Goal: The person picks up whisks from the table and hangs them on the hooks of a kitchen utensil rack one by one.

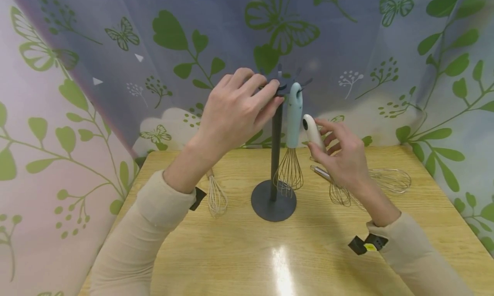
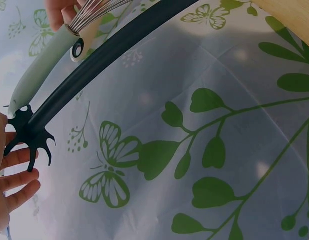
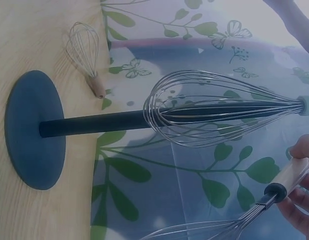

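A dark stand (image 1: 276, 150) with a round base and a ring of hooks (image 2: 29, 131) stands upright on the table. My left hand (image 1: 237, 105) grips it at the hooks, thumb and fingers around the top. From one hook hangs a whisk with a pale blue handle (image 1: 294, 120), wires downward. My right hand (image 1: 343, 152) pinches the white handle (image 1: 314, 131) of another whisk between thumb and fingers, just right of the hanging one. In the right wrist view, this held whisk has a black collar (image 3: 275, 192) and metal wires slanting down to the left.
A small whisk with a wooden handle (image 1: 217, 195) lies left of the stand on the wooden table (image 1: 216, 253). Behind the right hand lies a metal handle (image 1: 321, 173), and whisk wires (image 1: 393, 180) show farther right. A patterned cloth (image 1: 216, 25) hangs behind the table.
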Tool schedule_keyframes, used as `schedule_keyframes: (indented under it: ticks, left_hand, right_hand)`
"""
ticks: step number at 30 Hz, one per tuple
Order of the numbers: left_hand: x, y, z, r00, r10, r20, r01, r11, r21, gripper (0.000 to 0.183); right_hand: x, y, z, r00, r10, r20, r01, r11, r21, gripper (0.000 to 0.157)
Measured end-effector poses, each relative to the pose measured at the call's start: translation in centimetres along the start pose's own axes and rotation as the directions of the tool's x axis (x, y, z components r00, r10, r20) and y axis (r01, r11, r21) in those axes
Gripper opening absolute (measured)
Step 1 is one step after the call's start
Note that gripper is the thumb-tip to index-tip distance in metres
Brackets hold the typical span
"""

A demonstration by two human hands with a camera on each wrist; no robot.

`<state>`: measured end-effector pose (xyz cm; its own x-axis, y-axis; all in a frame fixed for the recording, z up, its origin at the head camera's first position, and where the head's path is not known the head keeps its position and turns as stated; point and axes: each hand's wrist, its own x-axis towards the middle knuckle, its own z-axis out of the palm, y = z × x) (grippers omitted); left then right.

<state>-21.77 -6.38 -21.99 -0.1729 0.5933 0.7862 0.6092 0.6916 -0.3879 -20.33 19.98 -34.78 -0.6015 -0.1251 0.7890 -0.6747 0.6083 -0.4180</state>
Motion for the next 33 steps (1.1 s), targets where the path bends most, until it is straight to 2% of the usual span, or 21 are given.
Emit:
schedule_keyframes:
  ticks: [15, 23, 33]
  left_hand:
    - [0.1, 0.1, 0.0, 1.000, 0.003, -0.005, -0.003, 1.000, 0.006, 0.035]
    - [0.1, 0.1, 0.1, 1.000, 0.009, -0.012, -0.009, 1.000, 0.011, 0.035]
    - [0.0, 0.1, 0.1, 1.000, 0.010, -0.015, -0.010, 1.000, 0.015, 0.035]
  right_hand:
    - [0.8, -1.1, -0.5, 0.998, 0.020, -0.057, -0.018, 0.999, 0.033, 0.054]
    - [1.4, -1.2, -0.9, 0.996, -0.013, -0.083, 0.014, 1.000, 0.013, 0.054]
    - [2.3, -2.4, -0.9, 0.984, 0.003, -0.177, 0.007, 0.998, 0.056, 0.055]
